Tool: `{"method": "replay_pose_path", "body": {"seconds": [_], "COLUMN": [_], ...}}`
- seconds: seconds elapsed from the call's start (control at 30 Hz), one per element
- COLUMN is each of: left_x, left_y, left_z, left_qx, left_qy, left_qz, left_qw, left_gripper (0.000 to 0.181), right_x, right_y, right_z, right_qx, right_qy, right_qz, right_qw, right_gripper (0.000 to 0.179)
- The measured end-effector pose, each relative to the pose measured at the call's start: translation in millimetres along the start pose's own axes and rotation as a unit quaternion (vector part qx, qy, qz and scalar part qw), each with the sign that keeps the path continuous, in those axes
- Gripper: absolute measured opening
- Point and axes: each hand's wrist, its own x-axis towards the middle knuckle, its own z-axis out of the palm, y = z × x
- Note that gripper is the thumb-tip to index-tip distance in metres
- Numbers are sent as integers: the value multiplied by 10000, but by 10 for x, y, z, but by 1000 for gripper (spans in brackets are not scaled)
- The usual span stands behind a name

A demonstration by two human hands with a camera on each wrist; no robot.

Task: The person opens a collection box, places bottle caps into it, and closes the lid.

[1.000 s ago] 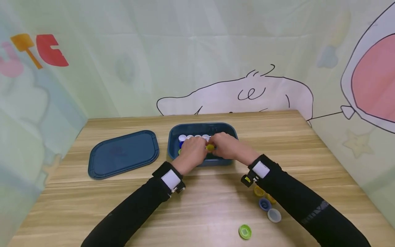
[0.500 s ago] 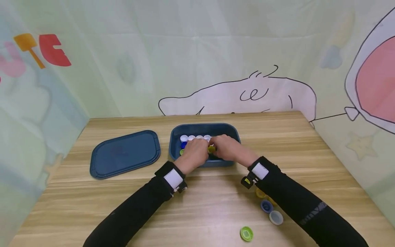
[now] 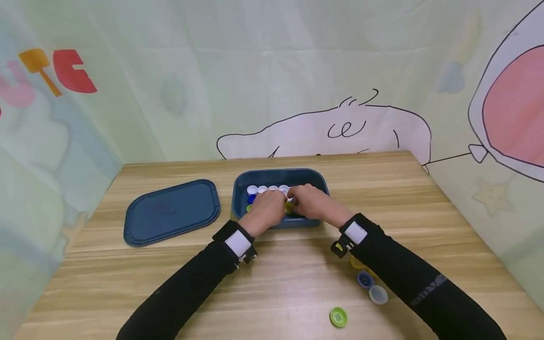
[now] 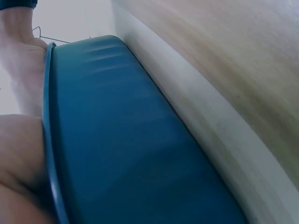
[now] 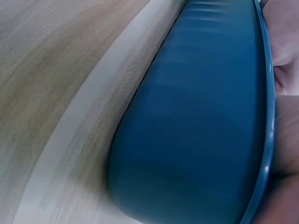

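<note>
Both hands reach into the dark blue tray [image 3: 238, 177], which holds white, blue, green and yellow bottle caps. In the head view, my right hand [image 3: 312, 202] is bent over the right part of the tray, its fingers at a yellow bottle cap [image 3: 289, 208] and seeming to pinch it. Just left of that cap is my left hand [image 3: 267, 208], with its fingertips hidden behind the knuckles. White caps [image 3: 252, 190] line up in a row, with a blue cap [image 3: 251, 199] below. Both wrist views show mainly the tray's outer wall [image 4: 112, 130], with parts of the hands beyond its rim.
A dark blue lid [image 3: 172, 212] lies flat left of the tray. By the right forearm are a blue cap [image 3: 365, 279], a white cap [image 3: 378, 294] and a partly hidden yellow cap [image 3: 356, 263]. A green cap [image 3: 338, 317] sits nearer the front.
The yellow cap between the hands has sunk slightly lower into the tray. Both hands have stayed nearly in place, and the whole view has shifted a little.
</note>
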Motion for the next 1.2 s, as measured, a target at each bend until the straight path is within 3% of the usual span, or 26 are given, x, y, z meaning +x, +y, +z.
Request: {"method": "replay_pose_path", "body": {"seconds": [0.23,0.43,0.6,0.73,0.83,0.93,1.07,1.2], "left_x": [-7,-49,-202,-416,-599,-784,-1027,-1210], "left_y": [-4,4,54,171,288,409,554,688], "left_z": [-7,-15,-84,-125,-103,-55,65,214], "left_qx": [73,6,-158,-252,-434,-607,-692,-484], "left_qy": [154,691,1307,1523,1264,560,-538,-908], "left_qz": [-40,44,203,695,1041,1235,1548,1794], "left_qw": [9998,9976,9911,9856,9855,9889,9841,9784], "left_gripper": [15,20,19,15,15,15,16,20], "right_x": [-2,-146,-418,-696,-912,-1127,-1369,-1532], "right_y": [7,-18,-84,-111,-113,-126,-169,-217], "right_z": [-21,-102,-224,-258,-204,-131,-65,-55], "right_qx": [47,-92,-92,-91,-232,-357,-225,101], "right_qy": [159,961,1367,1372,1232,828,-120,-967], "right_qz": [-150,-611,-985,-1210,-1310,-1278,-1118,-898], "right_qw": [9998,9935,9857,9831,9834,9877,9934,9912], "right_gripper": [27,18,14,13,13,17,19,20]}}
